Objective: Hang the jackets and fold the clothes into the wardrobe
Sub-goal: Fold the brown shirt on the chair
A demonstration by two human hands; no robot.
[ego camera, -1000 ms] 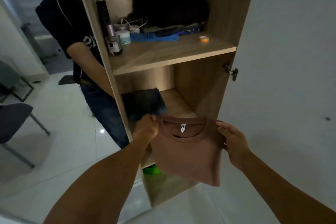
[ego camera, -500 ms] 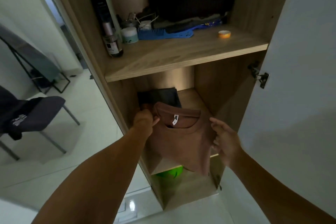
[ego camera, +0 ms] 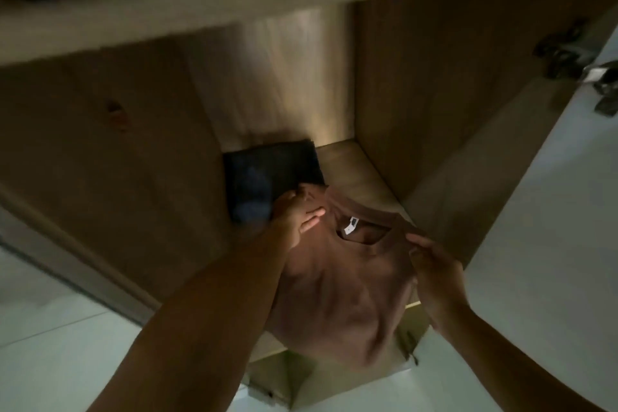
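While both hands (ego camera: 434,274) pinch shirt (ego camera: 337,291), hem overhangs shelf (ego camera: 354,170) edge.

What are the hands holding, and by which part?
A folded brown shirt. The left hand grips its top left corner beside the collar; the right hand pinches the top right corner.

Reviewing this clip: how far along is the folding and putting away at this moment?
Done: one dark folded garment already lies at the back left of the lower shelf. In hand: the brown T-shirt, folded, held at its collar corners by the left hand and right hand, lower part hanging over the shelf edge. Left: settling it fully on the shelf. No jackets are visible here.
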